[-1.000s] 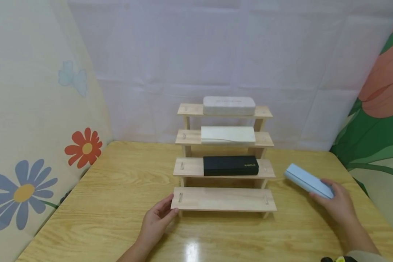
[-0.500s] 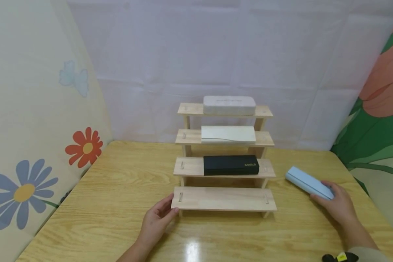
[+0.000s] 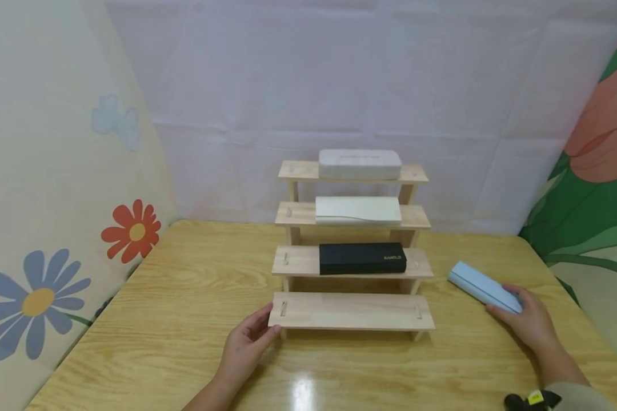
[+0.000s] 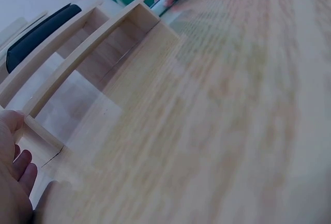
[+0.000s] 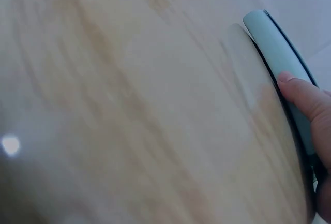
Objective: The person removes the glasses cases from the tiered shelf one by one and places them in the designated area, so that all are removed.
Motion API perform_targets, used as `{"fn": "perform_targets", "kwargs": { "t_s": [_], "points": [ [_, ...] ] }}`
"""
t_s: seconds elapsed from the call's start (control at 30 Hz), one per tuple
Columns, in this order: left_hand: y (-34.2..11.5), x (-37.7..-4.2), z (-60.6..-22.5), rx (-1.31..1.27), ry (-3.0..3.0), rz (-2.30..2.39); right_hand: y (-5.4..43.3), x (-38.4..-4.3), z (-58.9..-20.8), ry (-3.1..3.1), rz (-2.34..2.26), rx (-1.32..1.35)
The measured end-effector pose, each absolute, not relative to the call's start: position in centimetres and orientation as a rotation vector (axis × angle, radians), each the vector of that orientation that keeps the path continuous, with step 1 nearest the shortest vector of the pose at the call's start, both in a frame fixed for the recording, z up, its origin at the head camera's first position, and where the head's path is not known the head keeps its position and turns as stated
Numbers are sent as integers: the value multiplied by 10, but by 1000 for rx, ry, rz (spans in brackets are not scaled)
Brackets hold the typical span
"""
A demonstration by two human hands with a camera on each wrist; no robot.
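Observation:
A stepped wooden display rack (image 3: 352,311) stands mid-table in the head view. At the left end of its lowest step, my left hand (image 3: 247,342) holds the corner, thumb at the front edge; the left wrist view shows the thumb on that corner too. To the right of the rack, my right hand (image 3: 532,319) grips the near end of a light blue glasses case (image 3: 480,283), which lies slantwise at the tabletop. In the right wrist view the thumb presses on the side of the blue case (image 5: 274,43); the other fingers are mostly hidden.
On the rack's upper steps sit a black glasses case (image 3: 362,258), a white flap-front case (image 3: 358,210) and a whitish rounded case (image 3: 360,164), one per step. Behind the wooden table (image 3: 200,274) hangs a white cloth (image 3: 267,85); flower-printed panels (image 3: 36,171) flank it.
The blue case's far end has come down slightly in my right hand and then stayed in place. My left hand and the rack look the same.

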State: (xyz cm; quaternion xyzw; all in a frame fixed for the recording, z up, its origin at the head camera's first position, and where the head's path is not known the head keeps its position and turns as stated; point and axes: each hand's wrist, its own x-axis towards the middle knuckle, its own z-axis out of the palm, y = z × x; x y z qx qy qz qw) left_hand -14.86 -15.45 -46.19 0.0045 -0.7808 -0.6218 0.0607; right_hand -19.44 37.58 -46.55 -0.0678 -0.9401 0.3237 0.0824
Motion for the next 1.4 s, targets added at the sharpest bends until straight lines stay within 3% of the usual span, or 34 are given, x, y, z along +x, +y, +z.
{"fn": "perform_targets", "kwargs": {
  "t_s": [1.4],
  "points": [
    [-155,-148,-462,25,-2369,-1891,372,-201,-447,-2890,1000,-235]
  ]
}}
